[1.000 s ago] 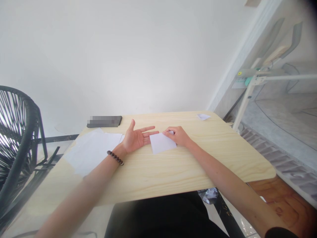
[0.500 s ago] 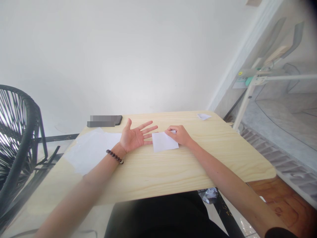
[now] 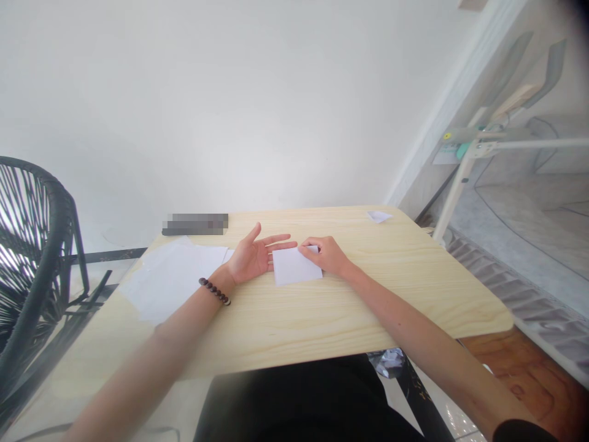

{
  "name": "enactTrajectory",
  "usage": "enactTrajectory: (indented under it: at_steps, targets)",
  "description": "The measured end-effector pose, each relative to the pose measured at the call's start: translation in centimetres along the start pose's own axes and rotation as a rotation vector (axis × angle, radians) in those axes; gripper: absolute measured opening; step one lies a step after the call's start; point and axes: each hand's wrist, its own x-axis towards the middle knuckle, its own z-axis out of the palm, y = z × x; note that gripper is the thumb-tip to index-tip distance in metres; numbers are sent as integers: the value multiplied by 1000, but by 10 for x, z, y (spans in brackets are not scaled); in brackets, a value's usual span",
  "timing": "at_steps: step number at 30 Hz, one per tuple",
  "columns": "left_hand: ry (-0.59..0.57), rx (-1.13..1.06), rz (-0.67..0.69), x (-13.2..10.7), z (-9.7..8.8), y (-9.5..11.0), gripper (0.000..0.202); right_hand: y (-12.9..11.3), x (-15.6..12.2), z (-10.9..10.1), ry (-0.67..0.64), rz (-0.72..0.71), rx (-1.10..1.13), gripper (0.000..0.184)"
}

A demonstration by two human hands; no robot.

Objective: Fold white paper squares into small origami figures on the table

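Between thumb and fingers, my right hand (image 3: 326,253) pinches the top right part of a small white rectangular sheet of paper (image 3: 295,267). My left hand (image 3: 253,258) is palm up with its fingers stretched out toward the right. The paper's left edge covers some of those fingertips, and I cannot tell whether they touch it. Beside my left wrist lie several larger white sheets (image 3: 172,276), partly hidden under the forearm.
The pale wooden table (image 3: 276,331) stands against a white wall. A small folded white paper (image 3: 379,217) lies at its far right. At the far left is a dark, blurred-out object (image 3: 196,224). A dark woven chair (image 3: 50,202) stands left; a white metal frame (image 3: 460,178) stands right.
My right hand has moved left with the paper, which now overlaps more of the left fingers. The left hand has turned slightly and shifted a little right, its fingers closer together.
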Motion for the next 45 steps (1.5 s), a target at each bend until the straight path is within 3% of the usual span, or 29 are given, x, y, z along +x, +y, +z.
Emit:
enactTrajectory:
  at_steps: [5,8,15,22,31,37,45]
  targets:
    - [3,102,-6,0,0,-5,58,-2,-1,10,25,-4,-57,25]
    - [57,232,19,1,-3,-10,43,-3,-2,14,38,-14,-77,25]
    - [211,585,101,6,-6,-17,31,-5,-3,14,3,-101,-69,21]
    - [263,716,141,6,-3,-18,30,-6,-2,10,-13,-108,-50,22]
    - [348,945,180,8,-4,-15,30,0,2,-1,-185,-101,-27,22]
    - [339,896,141,9,-9,-11,28,5,3,-12,-213,-80,-70,22]
    - [245,769,108,4,-17,-8,25,13,1,-20,-205,-54,-68,22]
